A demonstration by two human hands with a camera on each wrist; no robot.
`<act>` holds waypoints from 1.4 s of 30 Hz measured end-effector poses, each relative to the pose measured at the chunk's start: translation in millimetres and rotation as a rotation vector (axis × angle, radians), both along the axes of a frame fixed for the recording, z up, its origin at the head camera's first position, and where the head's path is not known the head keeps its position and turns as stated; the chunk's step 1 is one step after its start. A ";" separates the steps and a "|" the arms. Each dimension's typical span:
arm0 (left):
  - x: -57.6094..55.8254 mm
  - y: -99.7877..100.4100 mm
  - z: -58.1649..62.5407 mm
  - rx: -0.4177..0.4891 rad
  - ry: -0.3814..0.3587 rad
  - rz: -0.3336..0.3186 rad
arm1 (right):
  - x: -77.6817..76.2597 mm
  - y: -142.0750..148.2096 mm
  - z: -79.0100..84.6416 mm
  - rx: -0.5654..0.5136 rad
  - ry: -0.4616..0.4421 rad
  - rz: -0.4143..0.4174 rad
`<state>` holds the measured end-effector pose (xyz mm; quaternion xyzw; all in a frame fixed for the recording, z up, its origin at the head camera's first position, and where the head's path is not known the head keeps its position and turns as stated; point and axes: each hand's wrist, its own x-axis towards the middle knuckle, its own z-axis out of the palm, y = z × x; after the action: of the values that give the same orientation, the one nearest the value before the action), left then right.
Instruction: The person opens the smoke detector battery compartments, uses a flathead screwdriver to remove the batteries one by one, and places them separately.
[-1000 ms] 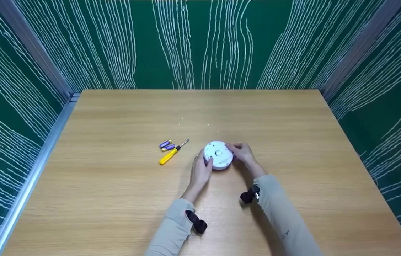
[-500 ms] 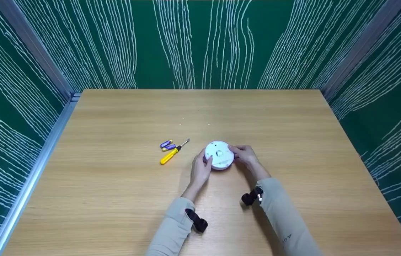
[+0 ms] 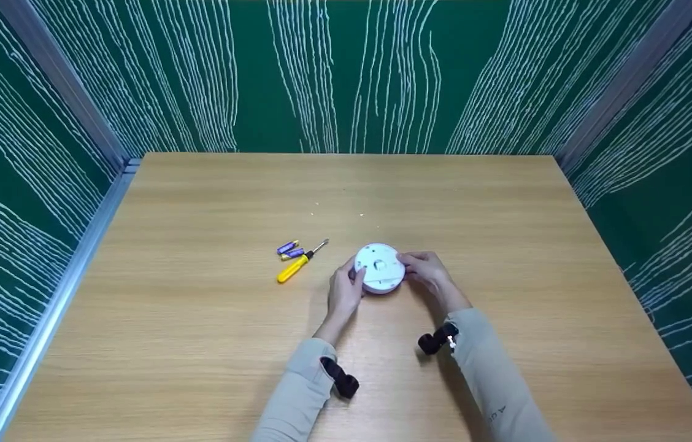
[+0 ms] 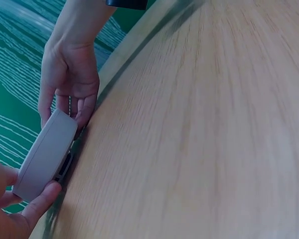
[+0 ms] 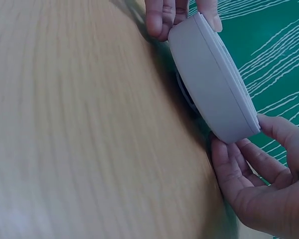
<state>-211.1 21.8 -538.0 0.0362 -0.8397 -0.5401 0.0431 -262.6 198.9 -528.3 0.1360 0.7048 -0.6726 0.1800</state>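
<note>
A white, round, thick device (image 3: 380, 268) is held between both hands, its flat face with small holes and a round middle recess turned upward in the head view. The left hand (image 3: 344, 293) grips its left edge, thumb on the upper face. On the opposite edge, the right hand (image 3: 430, 270) pinches with the thumb on top and fingers beneath. In the right wrist view the smooth side wall of the device (image 5: 209, 79) is seen tilted close over the table, a dark, thin-rimmed part showing underneath. Its underside is mostly hidden.
Left of the hands lies a yellow-handled screwdriver (image 3: 294, 267), its shaft pointing away to the right. Two purple batteries (image 3: 287, 247) lie beside it. Tiny light bits (image 3: 361, 215) are scattered farther back on the wooden table (image 3: 199, 344). Green walls with white lines surround it.
Both hands keep their hold on the device. The right thumb has slid slightly outward toward the device's right edge. Otherwise the scene only drifts a little in the head view.
</note>
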 end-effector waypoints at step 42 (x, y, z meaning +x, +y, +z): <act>-23.6 -25.5 13.7 0.181 0.149 -0.258 | 27.4 15.6 7.3 -0.318 0.160 0.012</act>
<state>-234.6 -3.7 -524.3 -0.1082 -0.7797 -0.6159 0.0321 -235.2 214.5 -521.0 0.0475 0.6023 -0.7833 0.1466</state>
